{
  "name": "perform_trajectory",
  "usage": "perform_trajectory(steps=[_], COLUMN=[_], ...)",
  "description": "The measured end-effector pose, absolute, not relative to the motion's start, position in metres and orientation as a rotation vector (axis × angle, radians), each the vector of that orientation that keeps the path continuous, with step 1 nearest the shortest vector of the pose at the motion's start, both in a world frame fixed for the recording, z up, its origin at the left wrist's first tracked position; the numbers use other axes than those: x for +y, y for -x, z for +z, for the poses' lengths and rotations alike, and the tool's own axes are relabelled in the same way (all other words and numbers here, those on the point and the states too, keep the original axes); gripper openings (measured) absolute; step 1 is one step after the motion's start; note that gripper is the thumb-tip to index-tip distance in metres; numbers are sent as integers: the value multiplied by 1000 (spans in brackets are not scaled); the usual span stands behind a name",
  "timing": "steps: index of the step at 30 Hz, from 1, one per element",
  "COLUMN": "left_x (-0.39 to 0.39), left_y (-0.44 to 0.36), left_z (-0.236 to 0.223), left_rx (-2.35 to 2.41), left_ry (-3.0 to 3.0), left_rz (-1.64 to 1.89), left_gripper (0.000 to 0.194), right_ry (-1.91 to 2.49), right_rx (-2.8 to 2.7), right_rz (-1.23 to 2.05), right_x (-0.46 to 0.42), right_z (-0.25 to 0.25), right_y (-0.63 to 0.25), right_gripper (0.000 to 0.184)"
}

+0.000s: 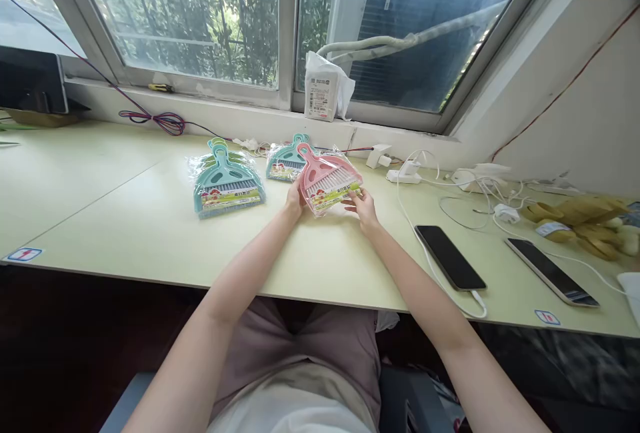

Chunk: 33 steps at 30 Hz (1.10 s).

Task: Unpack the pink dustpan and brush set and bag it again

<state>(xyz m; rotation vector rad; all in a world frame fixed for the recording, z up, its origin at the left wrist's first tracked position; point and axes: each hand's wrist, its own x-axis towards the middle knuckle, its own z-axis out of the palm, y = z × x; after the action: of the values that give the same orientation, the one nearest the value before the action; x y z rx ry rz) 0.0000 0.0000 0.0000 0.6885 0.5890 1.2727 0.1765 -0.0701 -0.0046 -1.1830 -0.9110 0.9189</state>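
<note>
A pink dustpan and brush set (327, 173) in clear plastic wrapping is held up over the table, tilted, its handle toward the window. My left hand (296, 198) is closed on its left edge, the fingers partly hidden behind it. On the lower right corner, my right hand (364, 208) grips the wrapping, fingers bent around the edge. Left of my hands lies a stack of wrapped sets, a teal dustpan and brush set (227, 183) on top and green ones beneath. Just behind the pink set, another teal dustpan set (286, 158) is partly covered by it.
On the right of the pale table (150, 233) lie a black phone (450, 256) with a white cable and a second phone (550, 272). Tangled chargers and a power strip (404, 174) sit along the wall. A white package (323, 90) stands on the sill; a bundled cable (167, 123) lies left.
</note>
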Motion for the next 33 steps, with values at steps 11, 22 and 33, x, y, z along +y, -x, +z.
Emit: perform_trajectory(steps=[11,22,33], left_x=[4,10,13], left_y=[2,-1,16], left_z=[-4,-11,-2], left_rx=[707,863,893], left_ry=[-785,-784,-631], left_rz=[1185,1245,1443], left_gripper=[45,24,26], right_ry=[1031,1058,1101], right_rx=[-872,-770,-888], right_rz=[900,871,920], right_x=[-69,-68,-79], right_z=[0,-2,19], right_y=[-174,-181,-186], right_gripper=[37,42,47])
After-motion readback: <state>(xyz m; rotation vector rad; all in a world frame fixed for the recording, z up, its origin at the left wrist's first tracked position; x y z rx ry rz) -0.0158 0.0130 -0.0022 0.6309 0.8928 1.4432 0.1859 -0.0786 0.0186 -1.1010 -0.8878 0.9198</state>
